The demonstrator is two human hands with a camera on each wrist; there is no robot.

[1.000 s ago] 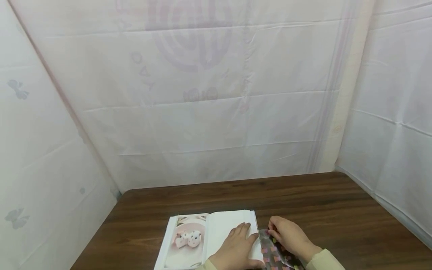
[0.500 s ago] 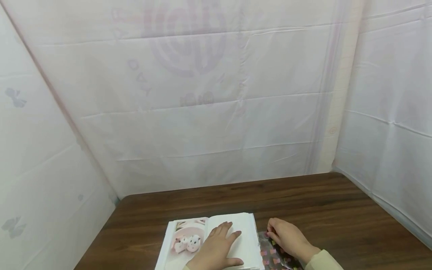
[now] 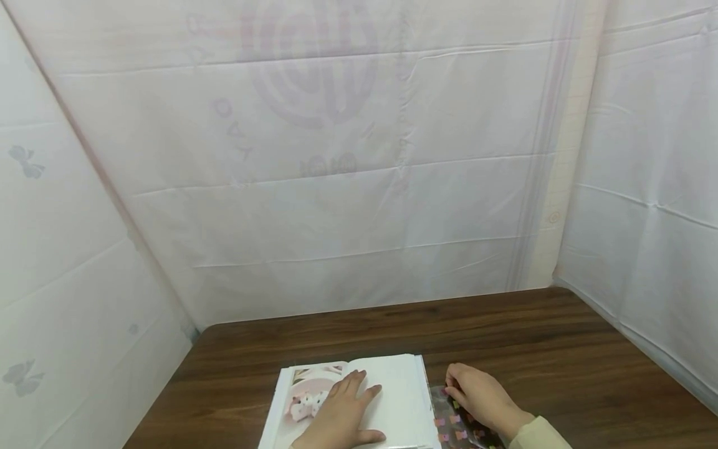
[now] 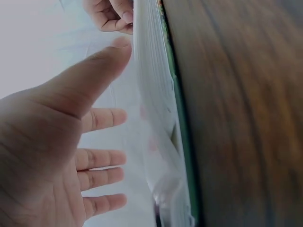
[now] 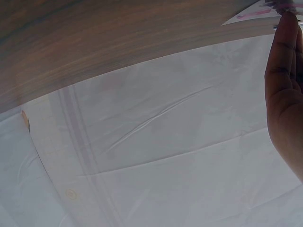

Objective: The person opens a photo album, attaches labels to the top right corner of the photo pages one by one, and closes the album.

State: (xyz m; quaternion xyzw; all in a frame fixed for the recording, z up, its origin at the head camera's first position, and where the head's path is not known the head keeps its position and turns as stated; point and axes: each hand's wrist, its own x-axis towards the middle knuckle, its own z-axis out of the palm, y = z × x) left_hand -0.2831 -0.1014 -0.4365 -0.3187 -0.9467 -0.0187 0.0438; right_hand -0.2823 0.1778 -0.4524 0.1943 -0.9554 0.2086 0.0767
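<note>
An open book (image 3: 395, 399) lies on the table, its left page carrying a photo of pink and white spotted round items, its right page blank white. Over the inner part of the spread my left hand (image 3: 339, 411) lies with fingers straight and thumb spread, covering part of the photo. In the left wrist view its fingers reach along the white pages (image 4: 154, 61). Right of the book, my right hand (image 3: 481, 394) pinches the upper edge of a clear plastic sheet (image 3: 447, 419) printed with small pink and yellow figures. The sheet runs up to the book's right edge.
The dark wood-grain table (image 3: 241, 374) extends around the book. White printed cloth (image 3: 314, 224) hangs behind it, with more cloth on the left (image 3: 67, 262) and right (image 3: 656, 249) sides.
My left hand has slid left from the right page's outer edge toward the gutter, onto part of the photo. My right hand has stayed on the plastic sheet. The view has shifted slightly.
</note>
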